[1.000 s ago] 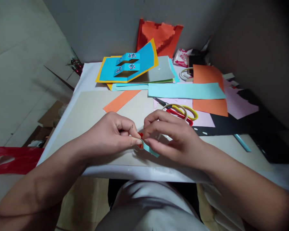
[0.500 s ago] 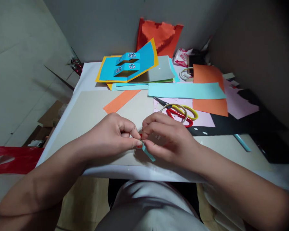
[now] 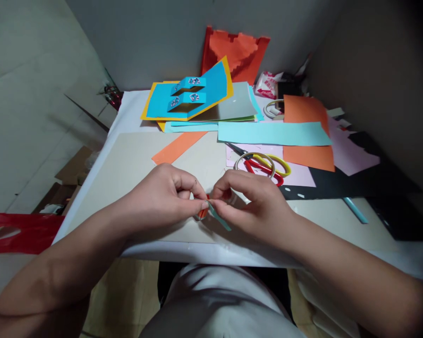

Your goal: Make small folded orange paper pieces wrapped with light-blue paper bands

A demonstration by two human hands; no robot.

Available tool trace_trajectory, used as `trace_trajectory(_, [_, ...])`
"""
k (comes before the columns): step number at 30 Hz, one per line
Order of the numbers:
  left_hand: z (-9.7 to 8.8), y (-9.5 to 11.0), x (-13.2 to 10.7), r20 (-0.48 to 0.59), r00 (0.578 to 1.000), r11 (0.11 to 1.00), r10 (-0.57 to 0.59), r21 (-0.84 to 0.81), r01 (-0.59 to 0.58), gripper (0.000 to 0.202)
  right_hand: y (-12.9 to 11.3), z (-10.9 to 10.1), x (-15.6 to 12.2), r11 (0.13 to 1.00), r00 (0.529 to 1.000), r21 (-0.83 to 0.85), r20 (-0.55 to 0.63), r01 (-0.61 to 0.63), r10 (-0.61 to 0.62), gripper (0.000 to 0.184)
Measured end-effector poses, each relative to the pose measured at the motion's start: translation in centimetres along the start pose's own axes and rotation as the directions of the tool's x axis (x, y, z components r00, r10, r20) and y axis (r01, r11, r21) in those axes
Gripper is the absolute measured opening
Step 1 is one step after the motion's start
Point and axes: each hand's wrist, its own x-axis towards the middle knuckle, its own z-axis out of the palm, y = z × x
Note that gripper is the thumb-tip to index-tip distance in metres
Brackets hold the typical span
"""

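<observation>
Fingers at frame center, over gray board (image 3: 120,164): left hand (image 3: 164,195) clamped on orange-red paper piece, right hand (image 3: 257,199) nearly pinched, grip can't tell. Scissors (image 3: 259,167) right of center. Light-blue strip (image 3: 220,218) slants down-right from fingertips; small orange-red paper piece (image 3: 202,214) just below.

**Mostly Singles, a Few Pairs, One Set of Four**

Two hands show: one left hand (image 3: 162,195), one right hand (image 3: 255,199). Between them are one narrow light-blue strip (image 3: 221,219) and one small orange-red piece (image 3: 202,213). Beyond the left hand: one orange strip (image 3: 179,148) and one blue-and-yellow card (image 3: 213,84) bearing four lettered labels (image 3: 194,97). Beyond the right hand: one pair of scissors (image 3: 261,167), at least two rings (image 3: 237,163), one wide pale-blue strip (image 3: 273,134), one orange sheet (image 3: 307,157), at least two pink pieces (image 3: 354,152). Right of both hands: two white scraps (image 3: 301,195), one teal stick (image 3: 355,210). Left of both: one red bag (image 3: 28,230).
</observation>
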Motion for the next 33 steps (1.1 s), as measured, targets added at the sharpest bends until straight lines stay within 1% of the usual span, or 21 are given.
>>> trace_trajectory(3, [-0.02, 0.10, 0.16, -0.057, 0.998, 1.000, -0.007, 0.001, 0.008, 0.014, -0.27, -0.16, -0.04, 0.993, 0.994, 0.036, 0.033, -0.108, 0.107, 0.012])
trace_trajectory(5, [0.02, 0.22, 0.27, -0.105, 0.994, 1.000, -0.021, -0.008, 0.020, 0.015, -0.36, -0.22, -0.07, 0.990, 0.991, 0.059, 0.037, -0.129, 0.127, 0.015])
trace_trajectory(7, [0.10, 0.30, 0.34, -0.130, 0.991, 0.999, -0.036, -0.025, 0.033, 0.015, -0.30, -0.20, -0.09, 0.990, 0.993, 0.068, 0.012, -0.121, 0.121, 0.012])
trace_trajectory(11, [0.26, 0.20, 0.33, -0.119, 0.992, 0.998, -0.036, -0.050, 0.031, 0.018, 0.11, -0.05, 0.02, 0.991, 0.992, 0.049, -0.035, -0.123, 0.125, 0.008])
trace_trajectory(14, [0.26, 0.09, 0.34, -0.108, 0.994, 0.999, -0.022, -0.049, 0.016, 0.017, 0.35, -0.06, 0.23, 0.983, 0.984, 0.076, -0.051, -0.168, 0.173, 0.010])
trace_trajectory(18, [0.26, 0.19, 0.45, -0.115, 0.993, 0.998, -0.035, -0.047, 0.029, 0.016, 0.38, -0.14, 0.35, 0.966, 0.975, 0.141, -0.018, -0.216, 0.221, 0.009])
trace_trajectory(21, [0.29, 0.32, 0.43, -0.130, 0.990, 0.997, -0.056, -0.058, 0.048, 0.017, 0.29, -0.15, 0.26, 0.967, 0.979, 0.151, 0.001, -0.204, 0.206, 0.008])
trace_trajectory(25, [0.33, 0.39, 0.25, -0.109, 0.990, 0.994, -0.085, -0.075, 0.077, 0.019, 0.23, -0.16, 0.16, 0.969, 0.979, 0.139, 0.012, -0.202, 0.202, 0.009])
trace_trajectory(33, [0.47, 0.39, 0.32, -0.111, 0.991, 0.994, -0.077, -0.092, 0.067, 0.015, 0.16, -0.21, 0.33, 0.978, 0.982, 0.099, -0.014, -0.186, 0.188, 0.011])
